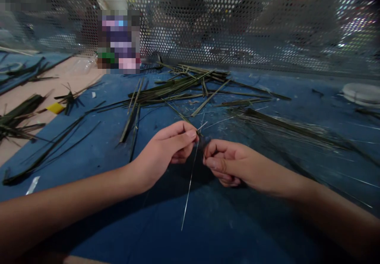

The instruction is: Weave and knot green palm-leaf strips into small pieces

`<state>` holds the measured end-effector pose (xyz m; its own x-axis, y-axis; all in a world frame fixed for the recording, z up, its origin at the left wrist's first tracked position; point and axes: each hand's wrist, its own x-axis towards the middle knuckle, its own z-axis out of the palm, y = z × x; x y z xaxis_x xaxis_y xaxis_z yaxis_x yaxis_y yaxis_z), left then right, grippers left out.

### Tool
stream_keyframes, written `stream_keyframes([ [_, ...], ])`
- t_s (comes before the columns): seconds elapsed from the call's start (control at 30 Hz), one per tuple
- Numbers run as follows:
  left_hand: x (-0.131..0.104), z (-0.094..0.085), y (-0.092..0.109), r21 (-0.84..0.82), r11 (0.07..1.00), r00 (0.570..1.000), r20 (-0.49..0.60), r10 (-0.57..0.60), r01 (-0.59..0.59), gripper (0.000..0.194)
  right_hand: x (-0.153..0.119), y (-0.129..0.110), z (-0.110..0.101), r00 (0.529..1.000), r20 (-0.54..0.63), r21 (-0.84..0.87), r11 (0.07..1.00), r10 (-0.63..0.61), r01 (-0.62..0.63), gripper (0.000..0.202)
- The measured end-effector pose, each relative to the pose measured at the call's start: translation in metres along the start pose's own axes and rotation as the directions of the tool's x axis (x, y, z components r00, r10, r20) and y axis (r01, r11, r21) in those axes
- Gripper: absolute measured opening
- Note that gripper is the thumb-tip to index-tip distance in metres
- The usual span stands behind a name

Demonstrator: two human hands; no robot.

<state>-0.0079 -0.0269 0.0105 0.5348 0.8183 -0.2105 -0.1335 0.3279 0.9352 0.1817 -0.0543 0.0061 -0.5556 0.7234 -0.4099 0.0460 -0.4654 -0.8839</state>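
My left hand [166, 149] pinches a narrow green leaf strip [180, 114], thumb pressed on the forefinger. Close beside its fingertips runs a thin shiny wire [188, 194], slanting down toward me. More fine ends cross just beyond those fingertips. My right hand [230, 161] is closed, thumb against curled fingers, a short gap from the left one. Whatever sits between its fingertips is too dark and small to make out. Both hands are above a blue tabletop [124, 224].
A pile of green leaf strips [178, 84] lies beyond my hands. Fine wires [285, 127] are spread at right, near a white round spool-like item [360, 94]. At left lie more strips [22, 111] and a yellow scrap [55, 107]. A perforated metal panel [237, 30] stands behind.
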Motion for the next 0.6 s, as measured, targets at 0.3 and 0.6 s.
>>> stream_keyframes([
  [0.3,0.004,-0.001,-0.002,-0.126,0.991,0.999,-0.038,-0.040,0.035,0.017,-0.006,-0.006,0.000,0.996,-0.067,-0.367,0.930,-0.059,0.030,0.015],
  [0.6,0.004,-0.002,0.000,-0.113,0.994,1.000,-0.017,0.009,-0.011,0.019,-0.005,-0.008,-0.011,0.977,-0.172,-0.386,0.921,-0.125,0.050,0.012],
])
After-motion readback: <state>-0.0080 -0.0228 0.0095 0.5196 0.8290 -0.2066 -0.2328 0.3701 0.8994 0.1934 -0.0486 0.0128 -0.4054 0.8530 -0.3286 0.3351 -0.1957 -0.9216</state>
